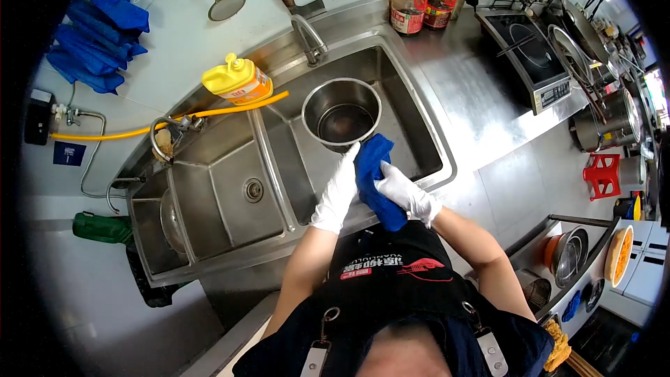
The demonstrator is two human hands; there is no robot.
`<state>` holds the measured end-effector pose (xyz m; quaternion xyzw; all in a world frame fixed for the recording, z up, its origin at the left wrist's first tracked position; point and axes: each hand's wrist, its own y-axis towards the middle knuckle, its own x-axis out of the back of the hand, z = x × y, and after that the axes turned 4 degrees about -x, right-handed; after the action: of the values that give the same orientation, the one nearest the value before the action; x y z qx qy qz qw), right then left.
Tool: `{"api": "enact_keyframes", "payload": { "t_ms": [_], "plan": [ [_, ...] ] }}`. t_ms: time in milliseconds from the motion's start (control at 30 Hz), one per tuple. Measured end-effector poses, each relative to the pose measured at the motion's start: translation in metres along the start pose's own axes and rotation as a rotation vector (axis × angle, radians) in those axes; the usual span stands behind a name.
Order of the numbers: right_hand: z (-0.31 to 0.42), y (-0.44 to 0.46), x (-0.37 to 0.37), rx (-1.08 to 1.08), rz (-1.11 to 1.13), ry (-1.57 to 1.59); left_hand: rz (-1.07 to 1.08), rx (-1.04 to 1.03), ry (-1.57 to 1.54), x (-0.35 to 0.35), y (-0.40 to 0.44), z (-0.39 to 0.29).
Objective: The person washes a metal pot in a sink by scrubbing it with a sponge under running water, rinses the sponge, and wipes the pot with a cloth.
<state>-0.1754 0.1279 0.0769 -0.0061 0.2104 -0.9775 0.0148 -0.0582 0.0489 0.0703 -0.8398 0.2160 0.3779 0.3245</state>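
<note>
A bunched blue cloth (377, 185) hangs between my two white-gloved hands at the front edge of the sink. My right hand (408, 192) is closed on its right side. On the cloth's left side is my left hand (338, 190), its fingers closed against the fabric and partly hidden by it. Just beyond the fingertips a round stainless steel pot (312, 113) stands in the right basin (408, 115), dark at the bottom. Whether my left fingertips touch its rim I cannot tell.
The left basin (209, 174) has a drain. A faucet (310, 38), a yellow jug (237, 80) and a yellow hose (139, 132) line the back. Sauce bottles (407, 0) and an induction cooker (523, 56) stand right. Blue cloths (98, 35) hang upper left.
</note>
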Motion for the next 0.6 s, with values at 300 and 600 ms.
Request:
{"api": "enact_keyframes", "payload": {
  "t_ms": [300, 600],
  "plan": [
    [0.009, -0.044, 0.001, -0.236, 0.001, -0.132, -0.202, 0.035, 0.182, -0.008, -0.012, 0.014],
    [0.022, -0.024, 0.05, -0.078, -0.271, 0.366, -0.228, -0.106, 0.333, 0.021, -0.019, 0.017]
  ]
}}
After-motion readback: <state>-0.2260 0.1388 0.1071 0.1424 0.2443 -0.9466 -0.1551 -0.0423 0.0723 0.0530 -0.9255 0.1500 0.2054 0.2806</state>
